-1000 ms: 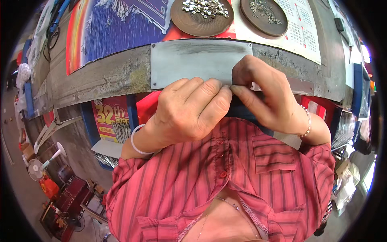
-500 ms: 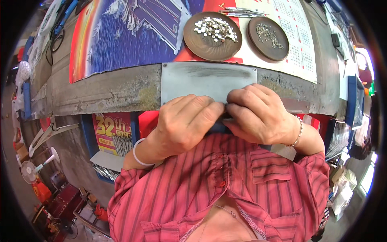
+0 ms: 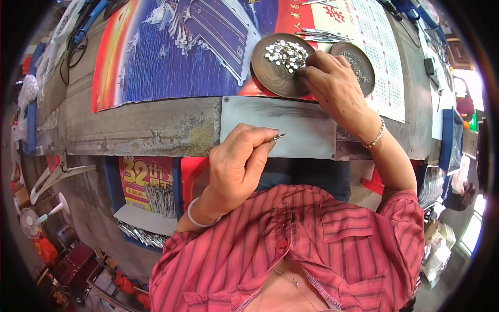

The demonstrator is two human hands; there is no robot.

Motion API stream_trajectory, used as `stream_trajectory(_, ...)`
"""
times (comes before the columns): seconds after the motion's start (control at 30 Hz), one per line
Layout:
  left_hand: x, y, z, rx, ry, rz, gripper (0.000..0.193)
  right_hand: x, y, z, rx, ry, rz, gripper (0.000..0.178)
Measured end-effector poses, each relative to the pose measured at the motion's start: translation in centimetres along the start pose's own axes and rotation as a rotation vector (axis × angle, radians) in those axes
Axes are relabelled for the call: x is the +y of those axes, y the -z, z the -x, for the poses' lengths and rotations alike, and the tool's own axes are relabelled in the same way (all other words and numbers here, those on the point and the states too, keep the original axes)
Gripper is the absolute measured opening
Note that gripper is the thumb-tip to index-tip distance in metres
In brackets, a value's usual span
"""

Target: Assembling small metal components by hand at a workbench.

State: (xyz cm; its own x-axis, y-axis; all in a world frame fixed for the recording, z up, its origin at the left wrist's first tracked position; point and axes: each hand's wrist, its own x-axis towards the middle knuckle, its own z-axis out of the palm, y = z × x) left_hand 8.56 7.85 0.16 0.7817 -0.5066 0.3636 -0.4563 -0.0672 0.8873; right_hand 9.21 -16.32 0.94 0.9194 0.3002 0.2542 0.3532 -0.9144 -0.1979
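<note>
My left hand (image 3: 239,158) is closed in a pinch above the near edge of the bench. From its fingertips juts a small pointed metal piece (image 3: 280,136); the rest of it is hidden in the fingers. My right hand (image 3: 335,86) reaches to the right side of a round brown wooden plate (image 3: 270,80). Its fingers are bent together at small shiny round discs (image 3: 286,54) heaped there, and I cannot see what is between them. Partly behind that hand lies a second brown plate (image 3: 370,78), with tiny metal bits (image 3: 358,65) on it.
A pale metal sheet (image 3: 306,132) is fixed at the bench's front edge. Slim metal tools (image 3: 325,36) lie beyond the plates on a printed poster (image 3: 171,67). Below the bench at left, a blue bin (image 3: 113,179) holds several metal pieces (image 3: 161,200).
My hands were together over the pale sheet and have parted. The right hand has moved up and away to the plate of discs; the left stays low, the pointed metal piece now showing.
</note>
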Motion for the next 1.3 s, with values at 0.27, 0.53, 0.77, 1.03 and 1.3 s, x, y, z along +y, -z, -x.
stream_trajectory(0.27,-0.6,0.2,0.5,0.027,0.116,0.111,0.016,-1.0,1.0,-0.1,-0.099,-0.051,-0.058,0.008)
stream_trajectory(0.53,-0.2,-0.3,1.2,0.043,0.259,0.291,0.018,-1.7,1.3,0.9,-0.099,0.017,-0.043,0.014)
stream_trajectory(0.77,1.1,-1.2,1.5,0.048,0.461,0.625,0.019,-4.2,3.5,2.0,0.0,-0.037,-0.34,0.012)
stream_trajectory(1.03,1.4,-4.3,1.8,-0.003,0.546,0.932,0.031,-7.2,1.7,6.5,0.313,-0.29,-0.969,0.014)
stream_trajectory(1.3,2.9,-5.9,2.1,-0.061,0.557,0.947,0.029,-7.3,1.8,8.2,0.385,-0.227,-0.794,0.015)
